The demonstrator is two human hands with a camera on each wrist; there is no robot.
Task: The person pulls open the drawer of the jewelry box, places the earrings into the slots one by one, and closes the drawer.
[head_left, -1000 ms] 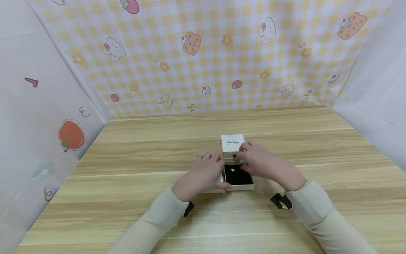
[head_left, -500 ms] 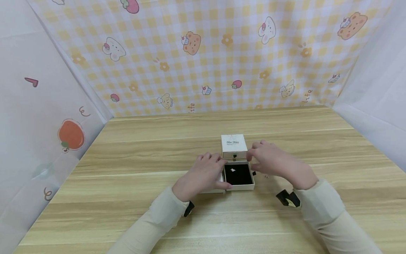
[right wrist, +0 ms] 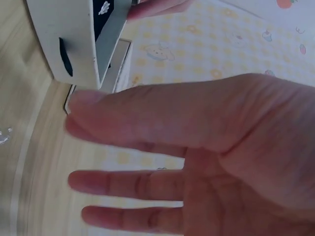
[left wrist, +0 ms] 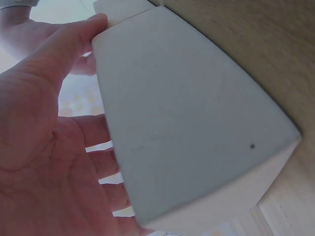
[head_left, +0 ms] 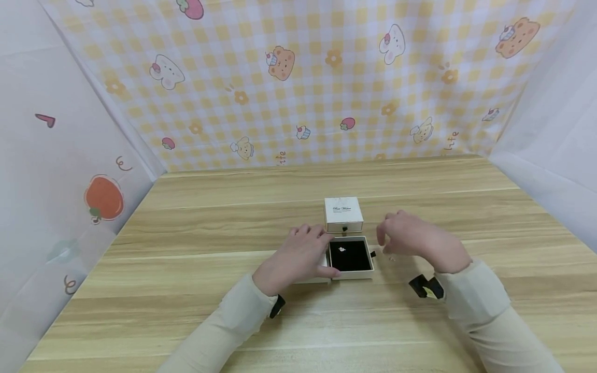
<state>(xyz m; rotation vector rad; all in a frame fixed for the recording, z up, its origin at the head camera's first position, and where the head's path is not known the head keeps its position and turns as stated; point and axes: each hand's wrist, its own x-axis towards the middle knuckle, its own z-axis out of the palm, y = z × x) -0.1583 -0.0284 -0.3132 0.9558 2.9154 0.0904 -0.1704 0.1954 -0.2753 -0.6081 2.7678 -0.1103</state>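
My left hand (head_left: 298, 259) grips a white jewelry box (left wrist: 192, 113), thumb on the near side and fingers over the far side. Its drawer (head_left: 356, 275) is pulled out to the right, lined in black, with a black tab. A small sparkling jewelry piece (head_left: 342, 249) sits in the lining, towards the back left. My right hand (head_left: 420, 239) hovers just right of the drawer, thumb and forefinger close together, the other fingers fairly straight; nothing shows in it. Below its fingertips a tiny shiny piece (head_left: 392, 259), perhaps an earring, lies on the table.
A second white box (head_left: 344, 211) with printed lettering stands closed right behind the drawer, its black tab facing the front. The wooden table (head_left: 224, 207) reaches back to a yellow checked curtain (head_left: 326, 93). White cloth hangs at both sides.
My right hand has drawn back from over the drawer and moved right, towards the tiny shiny piece on the table. The left hand and box stay in place.
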